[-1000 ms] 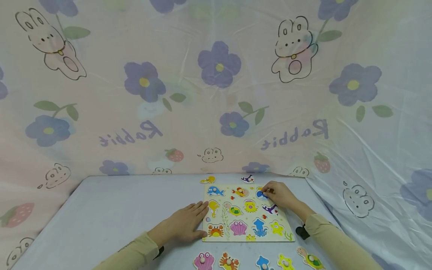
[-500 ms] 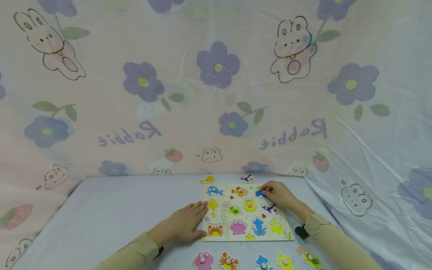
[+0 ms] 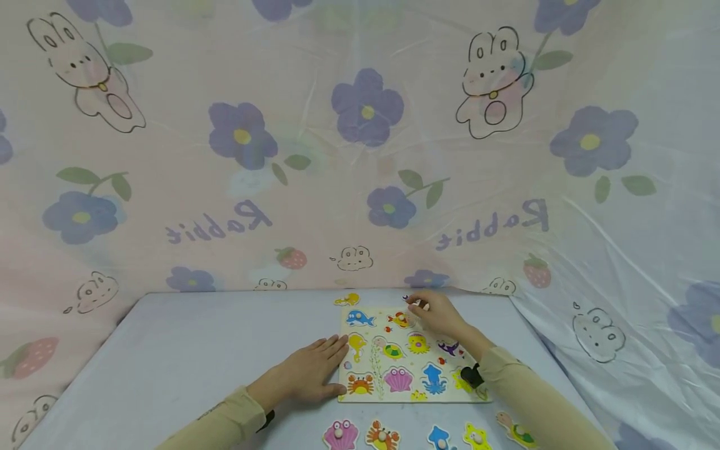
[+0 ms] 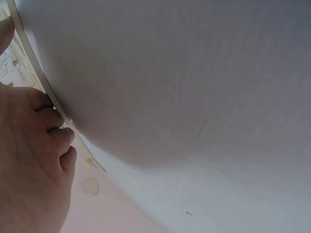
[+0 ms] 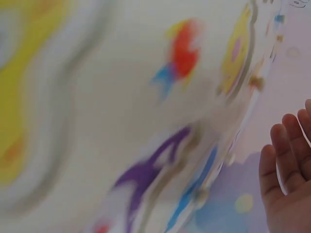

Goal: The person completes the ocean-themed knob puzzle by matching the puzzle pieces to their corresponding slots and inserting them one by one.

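My left hand [image 3: 309, 370] lies with straight fingers against the left edge of a pale wooden puzzle board [image 3: 416, 399]; its thumb and fingertips touch the rim. In the head view my right hand [image 3: 441, 314] is over the board's far edge. Its fingertips are at a purple sea-animal piece [image 3: 405, 299], mostly hidden by the hand; whether they touch it is unclear. Several fingers of the right hand [image 5: 291, 160] look straight in the right wrist view. Knobbed pieces, a blue whale [image 3: 358, 319] and a red-yellow fish [image 3: 400, 319], sit in the board. A blue knobbed piece [image 5: 192, 194] shows near its far edge.
A yellow knobbed piece [image 3: 347, 300] lies behind the board. In front lie a pink shell [image 3: 340, 435], a crab [image 3: 383, 437], a blue squid [image 3: 439, 435], a yellow starfish [image 3: 475, 437] and a turtle [image 3: 517, 430]. A printed curtain [image 3: 315, 187] hangs behind the table.
My right hand has left the blue piece at the board's far right corner and moved left and away to the purple piece. The left hand has stayed put.
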Available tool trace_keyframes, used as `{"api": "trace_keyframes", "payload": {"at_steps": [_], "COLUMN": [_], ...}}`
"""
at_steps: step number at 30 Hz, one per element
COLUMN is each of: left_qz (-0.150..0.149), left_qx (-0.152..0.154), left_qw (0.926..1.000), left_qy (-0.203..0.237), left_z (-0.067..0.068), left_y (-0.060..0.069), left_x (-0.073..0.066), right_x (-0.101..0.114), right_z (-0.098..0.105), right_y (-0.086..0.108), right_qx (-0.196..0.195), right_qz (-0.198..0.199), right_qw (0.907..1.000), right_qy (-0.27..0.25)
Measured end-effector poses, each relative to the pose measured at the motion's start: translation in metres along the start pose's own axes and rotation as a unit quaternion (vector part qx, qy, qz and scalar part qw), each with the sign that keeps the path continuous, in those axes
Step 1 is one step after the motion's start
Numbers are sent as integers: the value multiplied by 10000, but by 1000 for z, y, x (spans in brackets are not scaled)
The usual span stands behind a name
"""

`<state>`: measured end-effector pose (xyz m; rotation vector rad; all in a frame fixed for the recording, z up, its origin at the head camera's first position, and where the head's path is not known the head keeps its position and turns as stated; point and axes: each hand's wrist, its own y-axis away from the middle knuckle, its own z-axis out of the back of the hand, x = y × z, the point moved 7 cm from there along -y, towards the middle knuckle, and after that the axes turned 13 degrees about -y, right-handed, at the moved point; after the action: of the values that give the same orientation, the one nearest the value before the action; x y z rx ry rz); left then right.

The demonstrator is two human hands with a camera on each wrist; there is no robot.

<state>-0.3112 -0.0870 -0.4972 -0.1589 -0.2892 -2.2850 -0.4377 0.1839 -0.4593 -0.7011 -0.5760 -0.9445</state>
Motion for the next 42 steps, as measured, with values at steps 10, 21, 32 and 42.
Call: {"api": "trace_keyframes", "payload": {"at_steps": [10, 21, 32, 42], "left_qz": [-93, -71, -155, -147], "left_qx": [-93, -38, -141, -180], "left_qw": [9999, 10000, 9998, 9997], "left_qy": [-30, 21, -62, -122], "left_z": [4, 4, 2, 1], "left_y": [1, 0, -1, -1], "left_x": [-1, -2, -2, -1], "right_x": [18, 30, 30, 29], "right_z": [-46, -93, -117, -126], "right_y": [-40, -79, -97, -109], "right_qx": [135, 385, 583, 666], "right_qz": [-238, -259, -511, -571], "right_qw": [9993, 9985, 9961, 9960], "right_qy": [-248, -288, -413, -187]}}
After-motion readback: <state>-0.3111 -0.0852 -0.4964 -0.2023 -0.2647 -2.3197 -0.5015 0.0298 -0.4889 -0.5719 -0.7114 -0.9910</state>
